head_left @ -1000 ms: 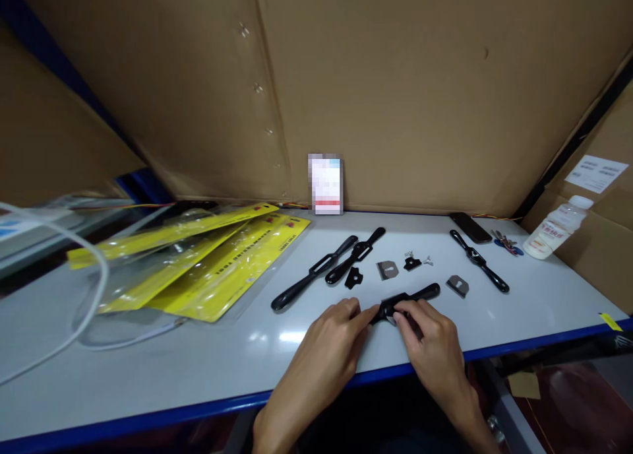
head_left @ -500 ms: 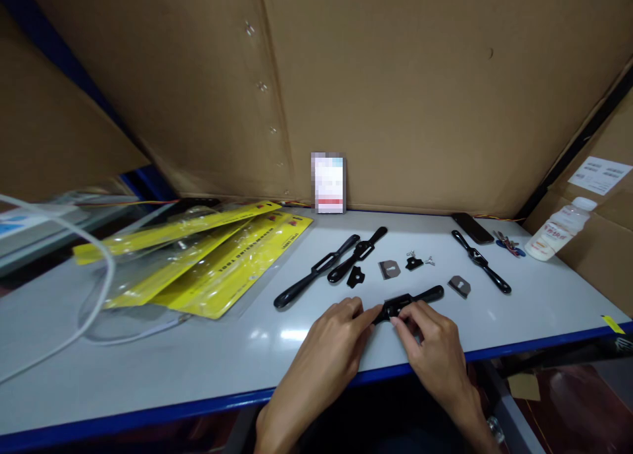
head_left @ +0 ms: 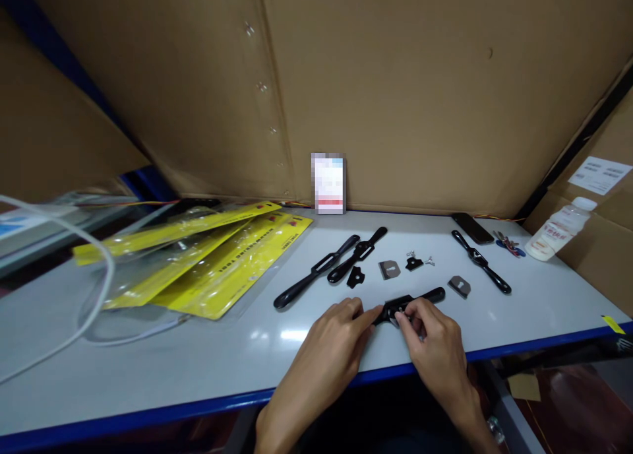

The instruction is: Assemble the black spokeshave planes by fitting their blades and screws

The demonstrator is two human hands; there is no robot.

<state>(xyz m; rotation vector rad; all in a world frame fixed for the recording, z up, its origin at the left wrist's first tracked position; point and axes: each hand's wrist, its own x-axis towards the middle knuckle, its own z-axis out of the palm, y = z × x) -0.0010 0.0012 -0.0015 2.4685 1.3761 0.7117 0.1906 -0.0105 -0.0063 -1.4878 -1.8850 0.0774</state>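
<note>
A black spokeshave (head_left: 435,295) lies near the front of the table under both hands. My left hand (head_left: 341,332) is closed around its left handle, which the fingers mostly hide. The thumb and fingers of my right hand (head_left: 435,335) pinch a small metal screw (head_left: 401,311) at the middle of the tool. Behind them are loose parts: two grey blades (head_left: 389,269) (head_left: 459,286), two black cap plates (head_left: 355,277) (head_left: 414,262) and small silver screws (head_left: 429,261). Three more spokeshaves (head_left: 316,272) (head_left: 359,255) (head_left: 481,261) lie apart from my hands.
Yellow blister packs (head_left: 232,269) and a white cable (head_left: 111,269) occupy the left side. A pixelated upright card (head_left: 329,183) leans on the cardboard wall (head_left: 395,97). A dark phone (head_left: 473,228), keys (head_left: 508,244) and a bottle (head_left: 561,229) stand or lie at the right.
My right thumb and fingertips have shifted slightly right at the spokeshave's middle, and the screw there shows more. The left hand stays in place.
</note>
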